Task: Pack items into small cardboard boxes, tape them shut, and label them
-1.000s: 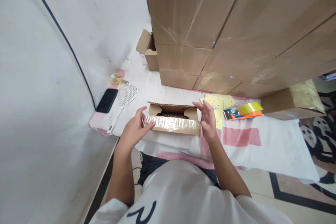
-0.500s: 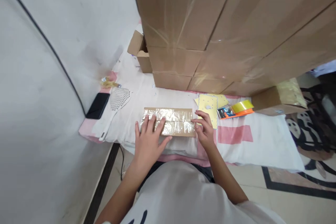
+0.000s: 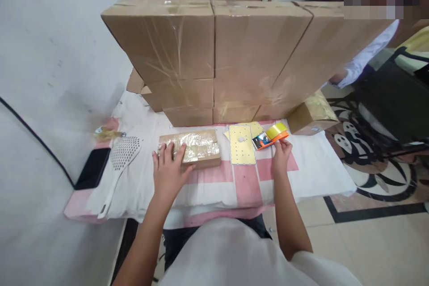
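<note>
A small cardboard box (image 3: pixel 201 149) with clear tape over its top lies on the cloth-covered table. My left hand (image 3: pixel 169 167) rests on its left part, fingers spread, holding nothing. To the right, my right hand (image 3: pixel 282 154) has its fingers closed at the lower edge of an orange tape dispenser (image 3: pixel 270 137) carrying a yellow roll of tape. The dispenser lies on the table. Between the box and the dispenser are yellow cards (image 3: pixel 242 149) with small dots, one overlapping another.
Stacked taped cartons (image 3: pixel 214 53) form a wall behind the work area. Another carton (image 3: pixel 311 114) stands at the right. On the left lie a white perforated skimmer (image 3: pixel 125 152) and a black phone (image 3: pixel 93 168). Beyond the cartons, another person's sleeve (image 3: pixel 365 60) shows.
My right hand has left the small box and moved right to the tape dispenser. My left hand stays on the box. The camera view has shifted, showing more behind the cartons.
</note>
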`<act>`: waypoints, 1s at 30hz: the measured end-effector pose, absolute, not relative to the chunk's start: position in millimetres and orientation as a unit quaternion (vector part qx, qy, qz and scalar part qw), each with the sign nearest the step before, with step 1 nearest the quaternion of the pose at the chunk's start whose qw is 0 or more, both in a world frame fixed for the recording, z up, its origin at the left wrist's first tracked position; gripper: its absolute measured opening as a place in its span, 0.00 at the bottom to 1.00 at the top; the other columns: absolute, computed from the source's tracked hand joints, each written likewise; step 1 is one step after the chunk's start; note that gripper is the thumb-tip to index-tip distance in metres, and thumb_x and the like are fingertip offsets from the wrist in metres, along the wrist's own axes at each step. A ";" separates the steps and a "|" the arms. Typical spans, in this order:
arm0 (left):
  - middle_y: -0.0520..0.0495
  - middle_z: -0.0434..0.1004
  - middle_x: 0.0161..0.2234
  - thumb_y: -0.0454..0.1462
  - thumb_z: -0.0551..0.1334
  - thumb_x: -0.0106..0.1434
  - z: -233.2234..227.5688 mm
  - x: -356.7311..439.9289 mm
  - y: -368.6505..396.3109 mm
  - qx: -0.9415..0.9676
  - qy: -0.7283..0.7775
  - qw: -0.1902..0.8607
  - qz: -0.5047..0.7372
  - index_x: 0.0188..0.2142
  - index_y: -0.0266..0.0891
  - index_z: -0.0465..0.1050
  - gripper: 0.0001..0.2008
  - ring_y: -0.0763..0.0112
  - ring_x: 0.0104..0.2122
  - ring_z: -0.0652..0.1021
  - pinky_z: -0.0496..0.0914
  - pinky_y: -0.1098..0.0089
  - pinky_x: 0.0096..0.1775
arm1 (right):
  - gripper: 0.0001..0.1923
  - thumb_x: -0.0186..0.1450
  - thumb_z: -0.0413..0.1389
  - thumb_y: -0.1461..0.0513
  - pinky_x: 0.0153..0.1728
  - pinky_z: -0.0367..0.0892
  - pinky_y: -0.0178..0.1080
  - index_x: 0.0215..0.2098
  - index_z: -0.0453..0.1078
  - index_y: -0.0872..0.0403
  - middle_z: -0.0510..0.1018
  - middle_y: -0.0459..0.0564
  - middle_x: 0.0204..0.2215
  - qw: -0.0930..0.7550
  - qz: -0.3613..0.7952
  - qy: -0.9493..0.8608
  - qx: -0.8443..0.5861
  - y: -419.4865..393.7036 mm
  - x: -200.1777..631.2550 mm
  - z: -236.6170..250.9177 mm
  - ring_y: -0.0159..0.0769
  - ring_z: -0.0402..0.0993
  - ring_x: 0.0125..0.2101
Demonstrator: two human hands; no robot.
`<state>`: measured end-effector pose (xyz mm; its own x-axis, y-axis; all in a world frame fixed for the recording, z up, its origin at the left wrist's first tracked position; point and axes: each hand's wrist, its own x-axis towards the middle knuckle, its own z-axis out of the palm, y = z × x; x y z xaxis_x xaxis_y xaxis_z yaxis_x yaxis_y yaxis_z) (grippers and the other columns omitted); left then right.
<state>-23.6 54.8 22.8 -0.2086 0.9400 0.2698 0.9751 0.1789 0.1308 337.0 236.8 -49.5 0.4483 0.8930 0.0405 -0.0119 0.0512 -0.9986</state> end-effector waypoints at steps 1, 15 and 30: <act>0.30 0.56 0.71 0.49 0.63 0.67 23.5 -24.0 57.6 -0.627 -0.765 0.061 -0.136 0.69 0.39 0.65 0.34 0.35 0.72 0.54 0.47 0.35 0.68 | 0.25 0.58 0.63 0.49 0.58 0.67 0.49 0.47 0.63 0.51 0.77 0.53 0.49 0.600 0.391 -0.388 -0.580 244.7 339.8 -49.4 0.43 0.75 0.52; 0.37 0.68 0.66 0.42 0.58 0.71 33.5 1.7 56.2 -0.659 -0.732 0.039 -0.165 0.69 0.40 0.64 0.28 0.50 0.67 0.66 0.42 0.40 0.71 | 0.24 0.60 0.61 0.44 0.40 0.69 0.46 0.35 0.74 0.57 0.80 0.54 0.33 0.486 0.279 -0.494 -0.665 268.6 334.7 -51.3 0.42 0.74 0.34; 0.39 0.75 0.59 0.38 0.61 0.67 42.3 8.4 73.1 -0.651 -0.744 -0.011 -0.151 0.66 0.43 0.66 0.27 0.50 0.60 0.72 0.43 0.32 0.68 | 0.25 0.59 0.63 0.44 0.37 0.70 0.44 0.36 0.75 0.58 0.80 0.53 0.32 0.566 0.297 -0.436 -0.633 283.4 316.1 -71.8 0.43 0.75 0.34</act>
<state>8.4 73.1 42.3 -0.1528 0.9716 0.1809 0.9651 0.1072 0.2391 316.1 283.4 -71.8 0.4435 0.8884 0.1184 0.2164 0.0220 -0.9760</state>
